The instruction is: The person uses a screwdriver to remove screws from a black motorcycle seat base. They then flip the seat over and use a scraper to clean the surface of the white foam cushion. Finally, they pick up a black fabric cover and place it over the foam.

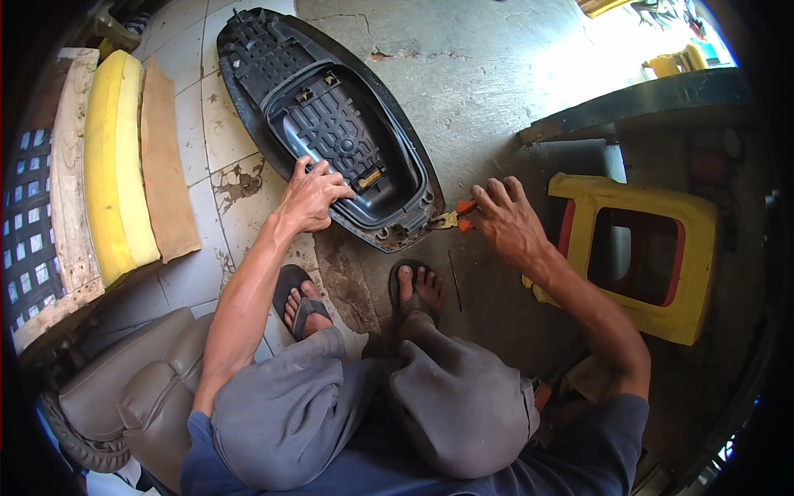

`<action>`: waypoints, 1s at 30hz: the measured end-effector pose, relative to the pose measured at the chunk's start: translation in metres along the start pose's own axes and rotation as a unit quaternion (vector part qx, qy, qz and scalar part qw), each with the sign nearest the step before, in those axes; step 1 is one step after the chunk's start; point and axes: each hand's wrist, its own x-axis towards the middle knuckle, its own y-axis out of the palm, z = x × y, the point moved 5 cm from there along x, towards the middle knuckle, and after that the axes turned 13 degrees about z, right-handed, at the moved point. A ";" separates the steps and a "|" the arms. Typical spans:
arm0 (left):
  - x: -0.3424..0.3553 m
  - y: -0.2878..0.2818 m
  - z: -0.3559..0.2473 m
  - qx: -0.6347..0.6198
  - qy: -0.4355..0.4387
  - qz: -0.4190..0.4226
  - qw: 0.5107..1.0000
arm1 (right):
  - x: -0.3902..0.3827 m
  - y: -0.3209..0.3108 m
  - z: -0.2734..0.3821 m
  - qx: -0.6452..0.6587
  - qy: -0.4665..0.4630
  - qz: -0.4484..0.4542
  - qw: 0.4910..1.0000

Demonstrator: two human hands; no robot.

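Observation:
A black motorcycle seat [347, 149] lies underside up on the floor before me, its ribbed plastic base showing. My left hand [310, 198] is closed over the near left rim of the raised frame in the base, fingers curled over its edge. In my right hand [506, 217] is a pair of pliers [451, 220] with orange handles. Their jaws meet the seat's edge at its near end; what they bite on is too small to make out. A yellowish piece [370, 178] sits inside the base, near my left fingertips.
Yellow foam [116, 161] and a wooden board [78, 178] stand at the left, above a brown padded cushion [141, 397]. At the right are a yellow plastic stool [699, 264] on its side and a dark bench [645, 103]. My sandalled feet [422, 285] are close to the seat.

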 end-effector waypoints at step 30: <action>0.002 0.002 0.001 -0.014 0.003 -0.002 1.000 | -0.015 0.079 -0.038 0.321 0.061 0.187 0.927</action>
